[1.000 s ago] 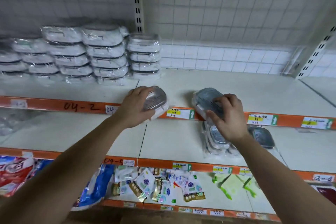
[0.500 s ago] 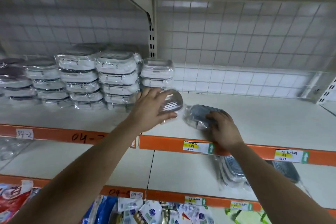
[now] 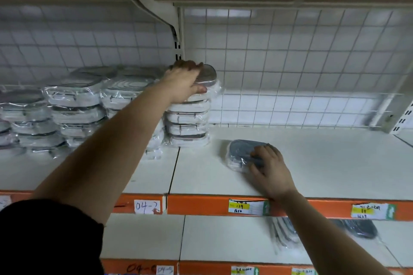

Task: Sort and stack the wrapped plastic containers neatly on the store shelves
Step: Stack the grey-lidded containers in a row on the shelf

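Note:
My left hand (image 3: 184, 81) grips a wrapped light-lidded container (image 3: 207, 76) on top of the rightmost stack (image 3: 188, 124) at the back of the white shelf (image 3: 324, 163). My right hand (image 3: 270, 168) rests over a wrapped dark-lidded container (image 3: 242, 152) that lies flat on the same shelf, right of the stack, its fingers curled onto the lid. More wrapped stacks (image 3: 76, 107) fill the shelf's left part.
A wire grid backs the shelf. On the shelf below lie more dark-lidded wrapped containers (image 3: 357, 229), partly hidden by my right forearm. Orange shelf edges carry labels 04-3, 04-6 and price tags (image 3: 248, 207). The shelf's right half is bare white board.
My left hand lifted its container from the shelf front up onto the rightmost stack. My right hand set the dark-lidded container flat on the shelf. The camera tilted upward.

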A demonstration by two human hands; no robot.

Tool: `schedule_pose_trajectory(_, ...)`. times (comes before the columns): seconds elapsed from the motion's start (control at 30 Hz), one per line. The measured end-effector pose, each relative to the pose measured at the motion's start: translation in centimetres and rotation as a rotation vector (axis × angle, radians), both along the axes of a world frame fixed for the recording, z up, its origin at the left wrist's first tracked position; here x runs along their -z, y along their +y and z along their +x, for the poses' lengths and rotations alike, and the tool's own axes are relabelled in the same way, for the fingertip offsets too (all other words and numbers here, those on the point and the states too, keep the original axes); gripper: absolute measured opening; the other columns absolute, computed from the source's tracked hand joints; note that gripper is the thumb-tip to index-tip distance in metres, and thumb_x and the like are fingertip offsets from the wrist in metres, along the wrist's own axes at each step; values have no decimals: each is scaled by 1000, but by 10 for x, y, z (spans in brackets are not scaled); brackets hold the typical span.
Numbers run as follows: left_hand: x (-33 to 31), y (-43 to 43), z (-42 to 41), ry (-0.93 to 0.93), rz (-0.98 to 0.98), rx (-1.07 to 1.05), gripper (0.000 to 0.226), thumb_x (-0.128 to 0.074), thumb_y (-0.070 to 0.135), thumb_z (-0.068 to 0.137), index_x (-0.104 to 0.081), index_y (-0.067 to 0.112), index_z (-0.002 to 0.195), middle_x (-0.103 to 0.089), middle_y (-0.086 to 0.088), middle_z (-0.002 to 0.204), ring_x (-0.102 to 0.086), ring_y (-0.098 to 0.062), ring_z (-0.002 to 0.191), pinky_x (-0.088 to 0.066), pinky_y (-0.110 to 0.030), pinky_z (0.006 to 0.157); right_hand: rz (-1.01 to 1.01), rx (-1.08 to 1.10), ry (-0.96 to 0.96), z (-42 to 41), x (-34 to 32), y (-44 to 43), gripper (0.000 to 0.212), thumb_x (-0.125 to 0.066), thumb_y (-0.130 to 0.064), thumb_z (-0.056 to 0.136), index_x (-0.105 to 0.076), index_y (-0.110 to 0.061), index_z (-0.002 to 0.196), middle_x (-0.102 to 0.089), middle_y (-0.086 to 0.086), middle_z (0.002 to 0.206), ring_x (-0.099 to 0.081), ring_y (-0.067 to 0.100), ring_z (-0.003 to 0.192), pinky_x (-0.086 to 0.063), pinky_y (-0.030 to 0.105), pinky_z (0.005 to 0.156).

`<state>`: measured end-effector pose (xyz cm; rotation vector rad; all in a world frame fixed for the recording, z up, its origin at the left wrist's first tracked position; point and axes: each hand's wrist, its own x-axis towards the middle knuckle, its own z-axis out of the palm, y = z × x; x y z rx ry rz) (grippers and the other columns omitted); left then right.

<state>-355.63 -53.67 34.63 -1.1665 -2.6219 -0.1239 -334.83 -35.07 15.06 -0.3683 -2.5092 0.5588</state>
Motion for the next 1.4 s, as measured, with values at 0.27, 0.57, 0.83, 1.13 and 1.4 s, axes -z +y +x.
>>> schedule_pose_trajectory(0.27, 23, 11, -8, 161, 119, -59, 38, -47, 30, 103, -52, 23, 140, -55, -8, 138, -49, -32, 125, -36, -39, 99, 16, 4, 25, -1, 5, 3, 41, -41, -48, 80, -57, -14, 97, -56, -5, 103, -46, 26, 119, -46, 33, 79)
schedule_pose_trajectory(0.57, 49, 19, 1, 210, 294, -191, 52, -40, 0, 97, -43, 18, 146, -39, -20, 140, -34, -46, 132, -30, -49, 111, 41, -13, 46, -1, 8, 6, 41, -41, -46, 81, -58, -13, 99, -58, -1, 104, -47, 28, 117, -49, 36, 80)
schedule_pose_trajectory(0.83, 81, 10, -25, 321, 274, -70, 64, -28, 51, 100, -33, 12, 150, -32, -15, 156, -19, -34, 148, -3, -48, 121, 44, -20, 37, 0, 7, 6, 42, -42, -46, 81, -58, -14, 100, -58, -2, 106, -45, 28, 121, -49, 36, 81)
schedule_pose_trajectory(1.13, 75, 10, -20, 296, 186, -108, 69, -23, 53, 100, -23, 11, 155, -22, -14, 161, -12, -32, 150, 1, -46, 122, 31, -10, 44, 0, 8, 5, 30, -51, -34, 84, -60, -11, 100, -61, 2, 106, -47, 33, 122, -51, 41, 82)
schedule_pose_trajectory(1.4, 78, 1, 20, 311, 371, 32, 59, -34, 38, 97, -42, 5, 146, -46, -15, 147, -34, -31, 142, -15, -42, 121, -26, 0, 30, -6, 6, 8, 18, -65, -14, 86, -63, -14, 104, -62, -1, 110, -46, 32, 124, -51, 42, 85)
